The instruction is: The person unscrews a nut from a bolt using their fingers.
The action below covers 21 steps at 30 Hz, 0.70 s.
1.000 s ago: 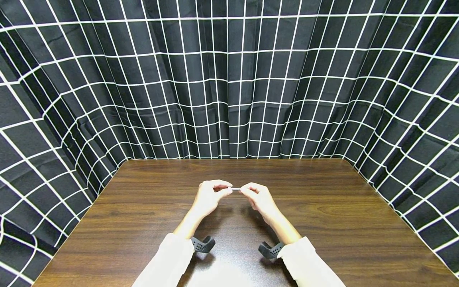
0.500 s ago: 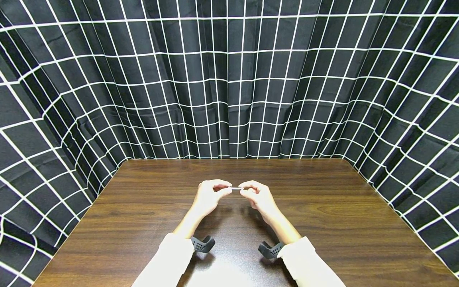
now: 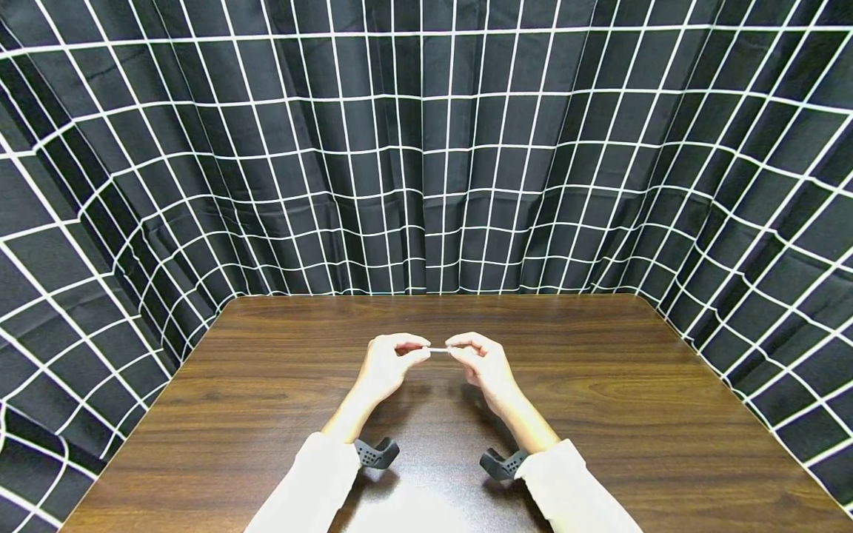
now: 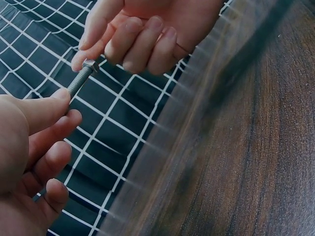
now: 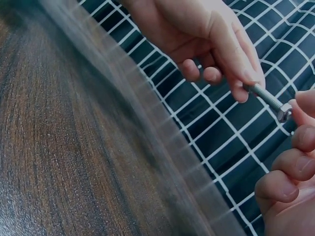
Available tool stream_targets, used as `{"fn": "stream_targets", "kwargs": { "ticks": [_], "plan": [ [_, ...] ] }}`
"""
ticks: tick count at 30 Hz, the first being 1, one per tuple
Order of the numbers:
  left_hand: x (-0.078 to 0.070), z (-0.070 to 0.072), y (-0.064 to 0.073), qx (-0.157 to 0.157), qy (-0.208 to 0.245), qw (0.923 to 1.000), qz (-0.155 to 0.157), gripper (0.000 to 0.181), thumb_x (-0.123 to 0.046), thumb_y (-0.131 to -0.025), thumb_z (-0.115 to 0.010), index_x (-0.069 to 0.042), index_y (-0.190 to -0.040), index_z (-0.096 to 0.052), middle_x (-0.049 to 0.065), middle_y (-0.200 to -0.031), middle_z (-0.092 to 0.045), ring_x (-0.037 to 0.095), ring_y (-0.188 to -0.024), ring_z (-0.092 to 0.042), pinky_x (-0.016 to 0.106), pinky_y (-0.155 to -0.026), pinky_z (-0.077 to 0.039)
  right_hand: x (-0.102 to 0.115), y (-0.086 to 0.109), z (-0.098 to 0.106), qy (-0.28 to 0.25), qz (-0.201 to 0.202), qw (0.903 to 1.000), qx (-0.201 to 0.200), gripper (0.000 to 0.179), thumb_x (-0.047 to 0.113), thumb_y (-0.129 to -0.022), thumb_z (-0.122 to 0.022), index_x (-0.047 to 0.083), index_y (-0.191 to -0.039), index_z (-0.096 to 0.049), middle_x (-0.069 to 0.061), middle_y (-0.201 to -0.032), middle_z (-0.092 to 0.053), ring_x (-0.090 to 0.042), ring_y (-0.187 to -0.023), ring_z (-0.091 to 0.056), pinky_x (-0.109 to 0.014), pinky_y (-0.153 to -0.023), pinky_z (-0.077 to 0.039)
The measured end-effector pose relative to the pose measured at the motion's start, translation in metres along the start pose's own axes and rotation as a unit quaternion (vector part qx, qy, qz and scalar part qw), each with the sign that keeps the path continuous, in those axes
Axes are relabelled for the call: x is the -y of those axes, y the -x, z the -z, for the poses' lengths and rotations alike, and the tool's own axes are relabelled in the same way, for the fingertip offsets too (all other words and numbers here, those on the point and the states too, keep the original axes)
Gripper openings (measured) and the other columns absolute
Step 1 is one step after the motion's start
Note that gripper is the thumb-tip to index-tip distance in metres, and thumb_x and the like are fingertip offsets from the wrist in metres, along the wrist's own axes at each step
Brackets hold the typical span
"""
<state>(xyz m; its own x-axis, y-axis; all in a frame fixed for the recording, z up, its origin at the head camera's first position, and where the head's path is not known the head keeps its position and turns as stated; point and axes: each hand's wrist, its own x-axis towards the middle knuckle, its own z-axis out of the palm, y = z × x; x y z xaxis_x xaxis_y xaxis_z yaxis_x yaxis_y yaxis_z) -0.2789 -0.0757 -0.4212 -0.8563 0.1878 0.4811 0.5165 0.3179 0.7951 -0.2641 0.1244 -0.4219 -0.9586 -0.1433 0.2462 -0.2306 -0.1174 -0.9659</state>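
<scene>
A small metal bolt (image 3: 438, 350) with a threaded shank is held level between both hands above the table. My left hand (image 3: 386, 366) pinches one end of the shank between thumb and forefinger. In the left wrist view a hexagonal piece (image 4: 90, 65) sits at the other end; whether it is the bolt's head or a nut I cannot tell. My right hand (image 3: 486, 370) has thumb and forefinger curled about this hexagonal end, the forefinger against it. In the right wrist view the fingertips (image 5: 297, 109) meet it at the frame's edge.
A brown wood-grain table (image 3: 280, 400) lies under both hands. Black curtains (image 3: 426, 148) with a white grid stand around its back and sides. Dark bands (image 3: 378, 453) are on both wrists, at the white sleeves (image 3: 313, 481).
My right thumb and forefinger were pressed together at the bolt's end, then parted a little, and the thumb has since shifted slightly along. The left hand keeps its hold and place.
</scene>
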Motion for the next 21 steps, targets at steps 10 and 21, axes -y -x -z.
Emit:
{"fn": "stream_targets", "kwargs": {
  "ticks": [10,21],
  "plan": [
    [-0.002,-0.0005,0.0001,0.005,0.005,1.0,0.002,0.013,-0.011,-0.082,-0.077,-0.008,-0.095,-0.076,-0.002,-0.084,-0.073,0.013,-0.072,-0.066,0.026,-0.065,-0.049,-0.0005,-0.0027,-0.0016,0.021,-0.017,0.9963,-0.082,0.025,0.016,-0.097,-0.058,-0.008,-0.103,-0.065,0.004,-0.053,-0.037,-0.005,-0.044,-0.03,-0.019,-0.04,-0.021],
    [-0.0048,-0.0017,-0.0001,0.004,0.002,1.0,0.0,0.013,-0.01,-0.081,-0.078,-0.009,-0.094,-0.076,-0.003,-0.084,-0.073,0.011,-0.073,-0.065,0.029,-0.065,-0.051,0.0002,-0.0008,-0.0042,0.099,-0.085,0.9896,-0.061,0.052,0.035,-0.1,-0.054,-0.012,-0.078,-0.061,0.006,-0.043,-0.035,-0.008,-0.04,-0.024,-0.022,-0.038,-0.02]
  ]
}}
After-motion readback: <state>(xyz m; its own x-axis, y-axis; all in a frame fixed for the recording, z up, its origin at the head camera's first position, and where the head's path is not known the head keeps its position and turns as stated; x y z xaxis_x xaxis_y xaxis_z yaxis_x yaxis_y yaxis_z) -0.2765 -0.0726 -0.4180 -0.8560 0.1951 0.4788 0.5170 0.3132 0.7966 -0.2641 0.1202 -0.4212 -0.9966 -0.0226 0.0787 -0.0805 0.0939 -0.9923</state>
